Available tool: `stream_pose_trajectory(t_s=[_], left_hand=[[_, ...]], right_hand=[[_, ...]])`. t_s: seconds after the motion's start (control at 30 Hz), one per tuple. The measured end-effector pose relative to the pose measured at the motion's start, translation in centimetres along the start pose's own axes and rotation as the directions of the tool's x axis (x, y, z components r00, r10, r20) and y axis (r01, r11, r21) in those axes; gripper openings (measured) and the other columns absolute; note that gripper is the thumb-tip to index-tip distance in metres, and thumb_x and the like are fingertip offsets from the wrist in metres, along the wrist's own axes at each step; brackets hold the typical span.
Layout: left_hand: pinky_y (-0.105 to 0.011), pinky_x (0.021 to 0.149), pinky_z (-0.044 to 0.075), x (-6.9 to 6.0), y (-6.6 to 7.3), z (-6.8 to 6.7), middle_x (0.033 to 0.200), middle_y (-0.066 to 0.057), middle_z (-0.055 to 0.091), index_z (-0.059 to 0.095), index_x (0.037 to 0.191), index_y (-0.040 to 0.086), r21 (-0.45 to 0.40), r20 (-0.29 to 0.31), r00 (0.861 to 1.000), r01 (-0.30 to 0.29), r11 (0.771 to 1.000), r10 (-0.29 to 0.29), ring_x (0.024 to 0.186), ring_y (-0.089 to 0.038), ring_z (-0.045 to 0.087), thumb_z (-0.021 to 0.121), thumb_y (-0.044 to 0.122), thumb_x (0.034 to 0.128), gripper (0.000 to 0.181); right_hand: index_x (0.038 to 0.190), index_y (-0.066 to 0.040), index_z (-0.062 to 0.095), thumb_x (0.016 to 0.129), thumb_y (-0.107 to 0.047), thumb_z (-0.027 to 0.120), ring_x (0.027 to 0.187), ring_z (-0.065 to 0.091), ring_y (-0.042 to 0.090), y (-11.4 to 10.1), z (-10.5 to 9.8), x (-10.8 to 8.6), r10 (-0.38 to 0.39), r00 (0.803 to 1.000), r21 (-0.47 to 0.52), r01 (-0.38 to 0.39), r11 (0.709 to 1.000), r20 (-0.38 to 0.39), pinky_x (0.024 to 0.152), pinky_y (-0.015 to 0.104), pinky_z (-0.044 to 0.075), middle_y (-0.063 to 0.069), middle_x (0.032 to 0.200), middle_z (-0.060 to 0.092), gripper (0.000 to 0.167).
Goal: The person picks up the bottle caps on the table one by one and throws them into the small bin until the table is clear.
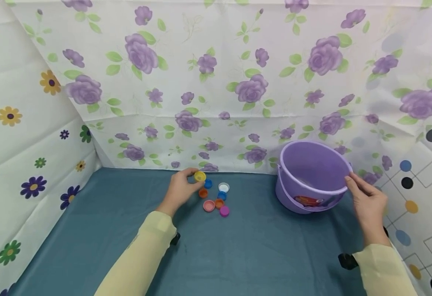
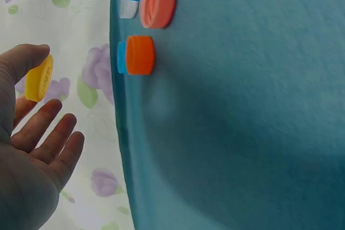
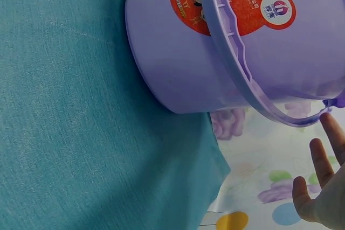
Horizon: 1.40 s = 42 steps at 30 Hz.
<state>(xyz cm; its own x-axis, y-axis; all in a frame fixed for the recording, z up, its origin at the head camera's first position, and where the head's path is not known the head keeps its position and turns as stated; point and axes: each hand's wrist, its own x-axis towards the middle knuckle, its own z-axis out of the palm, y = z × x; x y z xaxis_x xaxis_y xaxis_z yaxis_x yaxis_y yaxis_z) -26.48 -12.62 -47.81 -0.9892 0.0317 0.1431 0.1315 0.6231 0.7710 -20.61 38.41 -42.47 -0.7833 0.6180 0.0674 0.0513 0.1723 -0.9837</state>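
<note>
My left hand (image 1: pixel 180 189) pinches a yellow bottle cap (image 1: pixel 200 176) between thumb and forefinger; in the left wrist view the other fingers are spread below the cap (image 2: pixel 39 79). Just right of that hand, several loose caps lie on the cloth: two blue, two orange, a white cap (image 1: pixel 223 188), a salmon-pink cap (image 1: pixel 209 206) and a magenta cap (image 1: pixel 224 211). At the right stands a purple bucket (image 1: pixel 286 191), its handle hanging down in front. My right hand (image 1: pixel 369 201) holds the bucket's right rim. In the right wrist view, its lower fingers spread beside the bucket (image 3: pixel 178 74).
A blue-green cloth (image 1: pixel 238 255) covers the table. Behind it hangs a white sheet with purple flowers (image 1: pixel 250 88). Patterned sheets also close off the left and right sides. The bucket handle (image 3: pixel 237 63) curves in front of a red label.
</note>
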Motion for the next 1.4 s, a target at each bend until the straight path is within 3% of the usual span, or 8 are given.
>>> stream_pose_trajectory(t_s=[0.27, 0.63, 0.87, 1.13, 1.4], left_hand=[[-0.043, 0.095, 0.048, 0.9, 2.0, 0.4, 0.120, 0.001, 0.062, 0.062, 0.121, 0.020, -0.028, -0.011, 0.999, -0.053, 0.998, 0.052, 0.115, -0.023, 0.056, 0.073, 0.038, 0.0792, 0.047], [-0.037, 0.087, 0.052, 1.4, 4.6, 1.1, 0.123, 0.001, 0.060, 0.059, 0.125, 0.022, -0.028, -0.010, 0.997, -0.071, 0.997, 0.071, 0.114, -0.019, 0.056, 0.072, 0.037, 0.0803, 0.049], [-0.037, 0.090, 0.051, 1.9, 6.0, 1.2, 0.124, 0.000, 0.059, 0.059, 0.126, 0.021, -0.057, -0.007, 0.994, -0.113, 0.992, 0.113, 0.116, -0.020, 0.055, 0.070, 0.039, 0.0817, 0.049], [-0.037, 0.091, 0.050, 2.3, 7.8, 1.6, 0.126, 0.001, 0.058, 0.059, 0.125, 0.019, -0.099, -0.015, 0.991, -0.137, 0.986, 0.136, 0.120, -0.018, 0.052, 0.071, 0.037, 0.0815, 0.048], [-0.039, 0.094, 0.048, 2.6, 9.9, 2.5, 0.128, 0.004, 0.057, 0.059, 0.125, 0.023, -0.090, -0.001, 0.988, -0.152, 0.984, 0.153, 0.121, -0.016, 0.051, 0.070, 0.040, 0.0818, 0.047]], right_hand=[[0.110, -0.022, 0.071, 0.070, -0.039, 0.079, 0.092, 0.061, -0.006, 0.0, -0.2, 0.1, 0.037, 0.999, -0.015, -0.037, 0.999, 0.003, 0.065, 0.003, 0.046, -0.015, 0.111, 0.068, 0.044], [0.109, -0.017, 0.072, 0.068, -0.033, 0.082, 0.088, 0.063, -0.004, -0.2, 0.1, -0.2, 0.054, 0.998, 0.057, -0.055, 0.997, 0.014, 0.064, 0.005, 0.048, -0.016, 0.101, 0.070, 0.045], [0.108, -0.016, 0.072, 0.070, -0.033, 0.081, 0.090, 0.063, -0.004, -0.3, 0.1, -0.1, 0.025, 1.000, 0.043, -0.026, 0.999, 0.003, 0.066, 0.004, 0.047, -0.016, 0.100, 0.070, 0.043], [0.109, -0.017, 0.072, 0.068, -0.034, 0.081, 0.090, 0.063, -0.004, -0.6, 0.1, 0.0, 0.054, 0.999, 0.044, -0.054, 0.998, 0.006, 0.066, 0.004, 0.047, -0.015, 0.105, 0.070, 0.044], [0.110, -0.017, 0.072, 0.069, -0.035, 0.081, 0.089, 0.062, -0.006, -0.3, 0.1, 0.2, 0.042, 0.999, 0.021, -0.042, 0.999, 0.007, 0.065, 0.003, 0.047, -0.020, 0.094, 0.070, 0.046]])
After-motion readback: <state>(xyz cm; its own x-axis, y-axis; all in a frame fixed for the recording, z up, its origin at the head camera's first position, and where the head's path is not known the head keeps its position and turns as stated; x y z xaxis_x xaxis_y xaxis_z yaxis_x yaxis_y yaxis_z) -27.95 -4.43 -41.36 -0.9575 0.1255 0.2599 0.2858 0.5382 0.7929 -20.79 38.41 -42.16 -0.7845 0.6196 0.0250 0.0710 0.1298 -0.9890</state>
